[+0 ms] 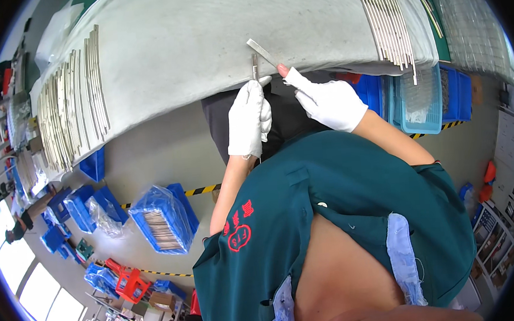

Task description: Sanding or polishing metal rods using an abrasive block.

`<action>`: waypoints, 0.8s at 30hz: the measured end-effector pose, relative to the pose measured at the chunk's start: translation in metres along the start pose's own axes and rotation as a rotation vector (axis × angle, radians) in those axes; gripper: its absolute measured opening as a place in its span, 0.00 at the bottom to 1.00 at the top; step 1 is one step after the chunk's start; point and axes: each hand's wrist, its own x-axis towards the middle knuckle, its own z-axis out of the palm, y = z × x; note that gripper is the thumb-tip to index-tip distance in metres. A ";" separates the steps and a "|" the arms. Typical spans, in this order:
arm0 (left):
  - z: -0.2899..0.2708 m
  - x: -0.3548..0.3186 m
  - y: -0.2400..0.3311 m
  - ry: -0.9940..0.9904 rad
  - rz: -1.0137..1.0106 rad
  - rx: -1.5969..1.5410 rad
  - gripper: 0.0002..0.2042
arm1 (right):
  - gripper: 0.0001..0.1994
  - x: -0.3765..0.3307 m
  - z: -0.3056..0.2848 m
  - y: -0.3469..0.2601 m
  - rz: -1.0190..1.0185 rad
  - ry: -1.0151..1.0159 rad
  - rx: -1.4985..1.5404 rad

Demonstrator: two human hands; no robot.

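My left hand, in a white glove, is closed around a slender metal rod that points up over the near table edge. Its lower part is hidden in the glove. My right hand, also gloved but with a bare fingertip showing, pinches a flat grey metal strip. The strip slants up and left, its far end just above the rod's tip; whether the two touch I cannot tell. Both hands are at the front edge of the table covered in pale cloth.
Rows of thin metal rods lie at the table's left, more rods at its right. A light-blue basket stands below the right edge. A plastic-lined blue crate of rods sits on the floor at left.
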 end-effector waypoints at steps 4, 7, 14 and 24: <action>-0.001 0.007 -0.005 -0.024 0.024 -0.017 0.16 | 0.28 0.004 -0.001 0.003 -0.028 0.037 -0.058; 0.001 0.003 -0.003 0.023 0.015 0.089 0.15 | 0.26 0.004 -0.009 -0.009 -0.043 0.087 0.035; 0.009 0.008 -0.012 0.164 0.210 0.281 0.13 | 0.25 0.018 -0.004 -0.005 -0.160 0.096 -0.216; 0.011 0.004 -0.006 0.146 0.050 0.081 0.12 | 0.28 0.006 -0.005 -0.007 -0.093 0.073 -0.161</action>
